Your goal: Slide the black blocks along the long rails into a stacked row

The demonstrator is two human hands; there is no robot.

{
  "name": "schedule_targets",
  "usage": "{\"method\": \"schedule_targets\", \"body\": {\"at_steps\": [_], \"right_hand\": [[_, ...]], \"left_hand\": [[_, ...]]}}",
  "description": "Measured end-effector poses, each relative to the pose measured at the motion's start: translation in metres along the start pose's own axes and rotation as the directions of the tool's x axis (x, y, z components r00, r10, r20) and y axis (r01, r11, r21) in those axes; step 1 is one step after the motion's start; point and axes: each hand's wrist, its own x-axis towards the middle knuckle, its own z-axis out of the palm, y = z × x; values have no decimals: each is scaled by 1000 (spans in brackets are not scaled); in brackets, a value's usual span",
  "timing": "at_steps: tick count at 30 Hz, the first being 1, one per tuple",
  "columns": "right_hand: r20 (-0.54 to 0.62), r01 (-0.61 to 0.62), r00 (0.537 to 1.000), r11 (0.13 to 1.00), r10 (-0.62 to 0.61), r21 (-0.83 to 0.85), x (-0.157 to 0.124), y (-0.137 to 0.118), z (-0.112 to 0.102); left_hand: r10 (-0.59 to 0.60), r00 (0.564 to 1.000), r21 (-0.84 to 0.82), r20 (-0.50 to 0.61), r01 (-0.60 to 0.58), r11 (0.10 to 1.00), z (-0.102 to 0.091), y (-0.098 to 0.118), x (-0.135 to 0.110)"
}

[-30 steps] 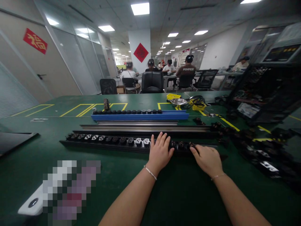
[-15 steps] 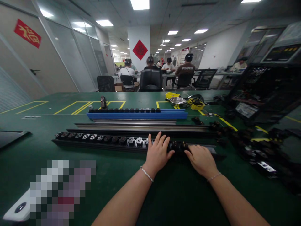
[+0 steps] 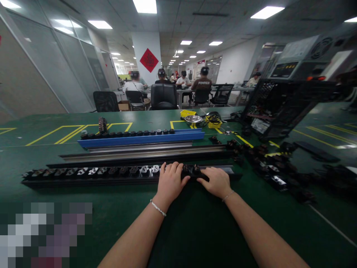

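A long black rail (image 3: 92,183) lies across the green table in front of me, with a row of black socket modules (image 3: 122,171) set along its channel, some with bright metal faces. My left hand (image 3: 170,183) bends over the rail, fingers on the far side and thumb at the near edge. Between the hands, small black modules with copper-coloured contacts (image 3: 192,169) show in the channel. My right hand (image 3: 216,181) is closed at the right end of this row, thumb pointing left along the near edge; its fingertips are partly hidden.
Behind lie metal-toned rails (image 3: 145,153) and a blue rail (image 3: 145,138) carrying more modules. Loose black parts (image 3: 267,163) are heaped at right, near an open computer case (image 3: 267,108). A metal bowl (image 3: 193,119) stands farther back. Several people sit at distant tables.
My view has turned right, so the table's contents appear farther left. The left hand's fingers, spread before, are now closer together and curled over the rail. The right hand stays at the row's end.
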Motion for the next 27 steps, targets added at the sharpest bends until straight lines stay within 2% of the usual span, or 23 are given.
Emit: {"method": "schedule_targets", "body": {"at_steps": [8, 11, 13, 15, 17, 18, 23, 27], "right_hand": [[19, 4, 1000, 1000, -4, 24, -2, 0, -6], [-1, -31, 1000, 998, 31, 56, -3, -2, -4], [-66, -104, 992, 991, 110, 83, -2, -6, 0], [-195, -161, 964, 980, 181, 113, 0, -11, 4], [-307, -166, 930, 977, 201, 135, 2, -17, 8], [-320, -155, 927, 977, 194, 144, 3, -20, 9], [-229, -165, 950, 963, 214, 215, 5, -29, 11], [-238, -186, 942, 957, 238, 222, 5, -30, 11]], "left_hand": [[-10, 1000, 32, -29, 11, 999, -4, 5, -5], [-15, 999, 35, -43, 16, 999, -4, 7, -6], [-2, 997, 41, -73, 5, 999, -4, 8, -7], [28, 995, 40, -97, -24, 999, -2, 9, -6], [60, 992, 28, -107, -57, 998, 0, 11, -6], [70, 992, 21, -109, -68, 997, 1, 12, -5], [84, 993, 13, -84, -83, 996, 7, 14, -6], [77, 996, -1, -48, -77, 997, 7, 14, -6]]}}
